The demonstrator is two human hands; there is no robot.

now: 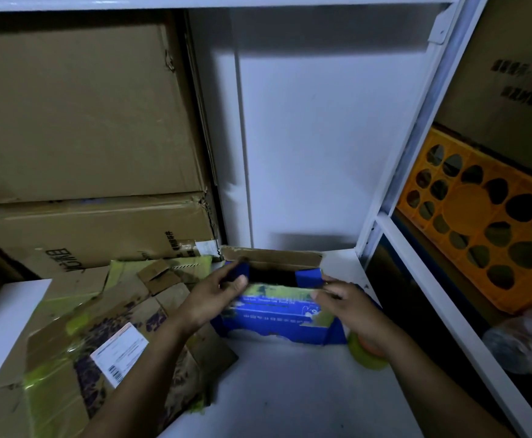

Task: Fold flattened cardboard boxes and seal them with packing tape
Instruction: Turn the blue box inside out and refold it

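A small blue printed cardboard box (277, 314) stands on the white shelf surface (290, 390), its top open and its brown inner flap up at the back. My left hand (214, 298) grips the box's upper left edge with curled fingers. My right hand (350, 308) pinches the upper right edge of the near flap, where a yellow-green tape strip runs. A roll of yellow-green packing tape (365, 354) lies under my right wrist, partly hidden.
Flattened brown boxes with yellow tape and a white label (119, 352) lie piled at the left. Large stacked cartons (84, 121) fill the back left. A white shelf post (410, 159) and an orange crate (485, 216) stand at the right.
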